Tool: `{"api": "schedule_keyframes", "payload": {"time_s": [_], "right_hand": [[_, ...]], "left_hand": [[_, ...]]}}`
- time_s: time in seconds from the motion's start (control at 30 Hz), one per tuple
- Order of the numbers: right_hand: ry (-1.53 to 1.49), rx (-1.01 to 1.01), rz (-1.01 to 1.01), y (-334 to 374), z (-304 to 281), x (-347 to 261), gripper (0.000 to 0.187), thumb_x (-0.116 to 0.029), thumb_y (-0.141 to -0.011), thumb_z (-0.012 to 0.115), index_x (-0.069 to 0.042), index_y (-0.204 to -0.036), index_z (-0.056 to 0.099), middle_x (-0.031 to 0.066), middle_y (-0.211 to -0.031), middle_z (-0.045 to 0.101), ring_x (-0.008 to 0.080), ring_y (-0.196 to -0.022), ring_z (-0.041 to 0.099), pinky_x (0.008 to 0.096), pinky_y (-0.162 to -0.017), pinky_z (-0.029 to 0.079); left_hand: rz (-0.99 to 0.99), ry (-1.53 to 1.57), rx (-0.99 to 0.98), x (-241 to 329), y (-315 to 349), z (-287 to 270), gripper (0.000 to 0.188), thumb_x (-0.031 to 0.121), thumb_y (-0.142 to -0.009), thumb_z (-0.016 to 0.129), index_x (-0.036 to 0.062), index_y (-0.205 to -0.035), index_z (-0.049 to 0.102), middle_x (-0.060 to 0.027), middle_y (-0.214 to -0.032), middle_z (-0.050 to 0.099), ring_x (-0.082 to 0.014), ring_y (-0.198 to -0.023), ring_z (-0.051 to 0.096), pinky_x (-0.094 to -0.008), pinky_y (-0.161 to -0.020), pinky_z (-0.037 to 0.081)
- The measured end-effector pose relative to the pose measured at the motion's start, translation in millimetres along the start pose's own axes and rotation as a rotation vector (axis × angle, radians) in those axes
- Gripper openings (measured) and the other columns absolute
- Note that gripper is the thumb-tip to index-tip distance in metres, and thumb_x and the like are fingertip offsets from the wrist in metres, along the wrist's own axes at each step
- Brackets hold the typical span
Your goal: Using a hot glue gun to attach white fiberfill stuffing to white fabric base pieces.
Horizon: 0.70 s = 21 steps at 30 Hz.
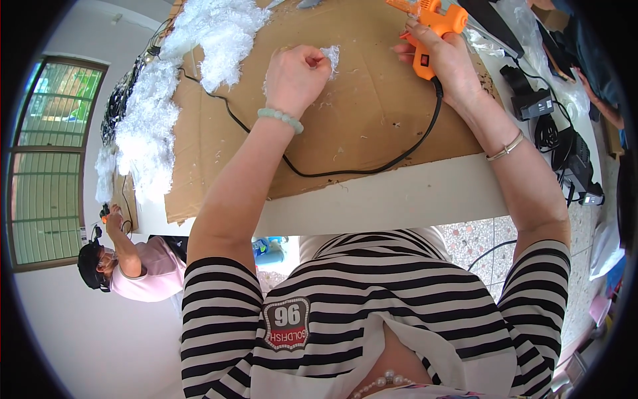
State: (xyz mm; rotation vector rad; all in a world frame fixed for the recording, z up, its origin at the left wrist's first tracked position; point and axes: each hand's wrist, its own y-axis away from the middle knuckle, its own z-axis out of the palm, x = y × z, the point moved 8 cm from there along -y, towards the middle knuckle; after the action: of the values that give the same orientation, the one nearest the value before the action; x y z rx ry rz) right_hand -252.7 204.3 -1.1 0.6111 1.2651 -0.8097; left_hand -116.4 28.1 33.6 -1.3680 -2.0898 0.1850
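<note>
Hot-glue gun (pixel 433 25) gripped in my right hand (pixel 453 66), left hand (pixel 298 74) seemingly pinching white tinsel (pixel 334 58); likely gluing, next needing careful aim.

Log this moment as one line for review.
left hand: fingers closed at white tuft, hold unclear; right hand: gripping orange glue gun; black cord: across brown cardboard; white fringe: along cardboard's left

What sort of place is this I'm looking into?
Probably a small craft workshop: the right hand holds an orange glue gun, fluffy white strands lie heaped by a cardboard work sheet, and another person in pink is nearby.
</note>
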Motion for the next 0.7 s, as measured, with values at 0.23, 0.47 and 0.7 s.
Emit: {"api": "schedule_keyframes", "payload": {"time_s": [0.23,0.47,0.7], "right_hand": [[0.133,-0.162,0.001,5.2,47.4,-3.5,0.034,-0.029,-0.092,0.056,0.001,-0.107,0.058,0.0045,-0.093,0.061,0.0103,-0.086,0.061,0.0224,-0.069,0.045],[0.31,-0.232,-0.024,-19.5,79.6,9.0,0.035,-0.034,-0.09,0.058,-0.002,-0.104,0.063,0.003,-0.088,0.062,0.0073,-0.074,0.052,0.0244,-0.065,0.042],[0.448,-0.308,0.025,-19.7,92.9,15.2,0.037,-0.034,-0.09,0.057,-0.001,-0.107,0.061,0.0043,-0.084,0.064,0.0093,-0.072,0.052,0.0255,-0.065,0.043]], "left_hand": [[0.132,-0.116,0.026,6.8,2.2,-1.3,0.011,0.018,-0.071,0.066,0.0074,-0.073,0.067,-0.0072,-0.069,0.063,-0.0242,-0.071,0.058,-0.0355,-0.067,0.048],[0.119,-0.098,0.016,9.2,3.6,-3.6,0.013,0.018,-0.07,0.067,0.006,-0.072,0.067,-0.0075,-0.068,0.063,-0.0248,-0.07,0.058,-0.0358,-0.067,0.048],[0.129,-0.094,0.012,5.9,6.9,-1.8,0.012,0.019,-0.071,0.067,0.0069,-0.073,0.067,-0.0081,-0.069,0.063,-0.0249,-0.071,0.06,-0.0358,-0.066,0.049]]}}
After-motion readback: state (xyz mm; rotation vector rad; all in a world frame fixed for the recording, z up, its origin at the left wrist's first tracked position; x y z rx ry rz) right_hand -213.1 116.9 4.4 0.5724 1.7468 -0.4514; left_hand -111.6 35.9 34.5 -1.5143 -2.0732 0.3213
